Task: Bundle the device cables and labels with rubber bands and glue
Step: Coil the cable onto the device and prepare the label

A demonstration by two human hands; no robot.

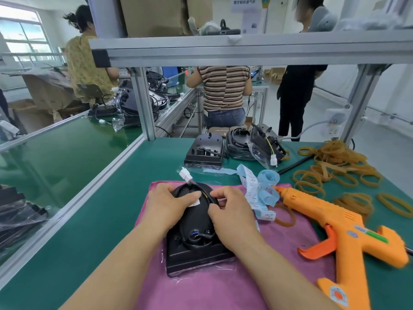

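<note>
We find the black plastic device lying back-up on a pink cloth, which is spread on the green bench mat near the front edge. Clear film shows around the device's base. Its black cable is looped round the domed back. The white connector at the cable's end projects past the far edge of the device.

The left hand grips the left side of the dome, with the fingers bent over its edge and the thumb pressing a small white label against the housing. The right hand is closed on the cable at the right side of the dome, pinching it between thumb and forefinger.

A curled strip of white printed labels on pale blue backing lies at the cloth's far right corner. An orange hot glue gun lies on its side to the right of the hands. Its nozzle points toward the label strip and it is apart from both hands. Tan rubber bands are heaped and scattered on the mat beyond the gun. Further black devices sit at the mat's far edge, some of them bagged. Other persons are at the benches behind.
</note>
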